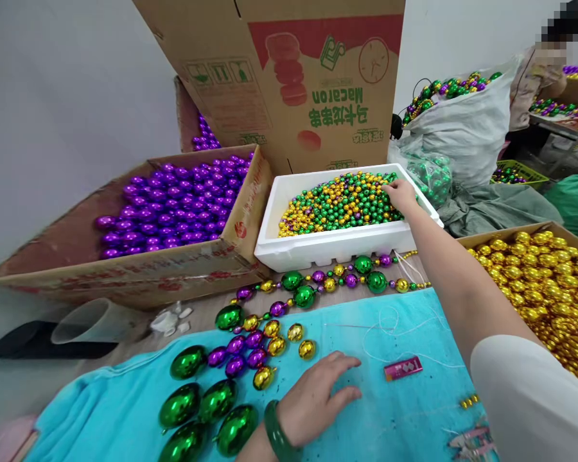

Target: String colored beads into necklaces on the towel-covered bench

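My right hand reaches into a white foam box of small green, gold and purple beads. Its fingertips are pinched together at the beads; whatever is between them is too small to make out. On a turquoise cloth rests my left hand, a green bangle at its wrist, fingers apart and holding nothing. Left of it lie large green beads, purple oval beads and gold beads. A needle with thin thread lies beyond the left hand.
A carton of purple beads stands left, gold beads right. Strung beads lie before the foam box. A pink packet, pliers and a plastic cup are around. Behind, a person stands near a full sack.
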A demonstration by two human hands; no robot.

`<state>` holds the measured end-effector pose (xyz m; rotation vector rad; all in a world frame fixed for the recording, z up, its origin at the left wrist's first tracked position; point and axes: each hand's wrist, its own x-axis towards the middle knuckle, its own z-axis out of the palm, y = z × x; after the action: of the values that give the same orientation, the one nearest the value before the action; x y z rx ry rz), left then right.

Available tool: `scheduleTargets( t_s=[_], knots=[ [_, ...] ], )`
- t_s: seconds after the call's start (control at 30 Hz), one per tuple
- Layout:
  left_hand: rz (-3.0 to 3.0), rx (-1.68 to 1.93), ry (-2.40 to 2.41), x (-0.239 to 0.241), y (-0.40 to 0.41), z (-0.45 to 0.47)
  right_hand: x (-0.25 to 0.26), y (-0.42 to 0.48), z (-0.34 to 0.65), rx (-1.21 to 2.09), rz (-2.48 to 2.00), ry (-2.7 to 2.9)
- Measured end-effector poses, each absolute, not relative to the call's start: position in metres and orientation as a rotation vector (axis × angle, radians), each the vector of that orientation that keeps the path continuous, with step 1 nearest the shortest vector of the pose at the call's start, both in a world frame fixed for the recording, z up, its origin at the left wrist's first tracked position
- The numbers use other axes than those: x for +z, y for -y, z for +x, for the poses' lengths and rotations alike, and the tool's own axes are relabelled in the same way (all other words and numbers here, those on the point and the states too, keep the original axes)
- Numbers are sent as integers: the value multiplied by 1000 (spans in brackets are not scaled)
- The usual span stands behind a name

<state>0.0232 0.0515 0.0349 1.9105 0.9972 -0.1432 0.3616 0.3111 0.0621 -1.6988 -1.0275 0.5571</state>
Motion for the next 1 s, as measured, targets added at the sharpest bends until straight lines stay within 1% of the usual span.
scheduleTargets(
  t_s=[0.17,0.23,0.3,0.37,0.4,0.53,0.7,0.83,1.0],
  knots=[
    [1907,-118,-1035,38,-49,15,83,-295,368,837,-1500,813],
    [1899,-110,-1038,37,-48,13,91,-281,364,1027,-1300,722],
    [1894,-86,-1026,33,-46,12,94,-261,353,1279,-1002,577],
    [1873,9,-999,28,-45,13,90,-236,333,1475,-762,451],
    [1839,91,-997,26,-45,14,86,-222,320,1532,-714,432],
    [1552,453,-1103,14,-44,18,62,-159,264,1678,-694,470],
    [1160,733,-1182,7,-41,25,35,-92,213,1831,-754,471],
    [1045,885,-1153,8,-35,32,25,-61,192,1888,-744,462],
    [970,969,-1097,7,-32,37,23,-47,181,1954,-730,449]
  ],
)
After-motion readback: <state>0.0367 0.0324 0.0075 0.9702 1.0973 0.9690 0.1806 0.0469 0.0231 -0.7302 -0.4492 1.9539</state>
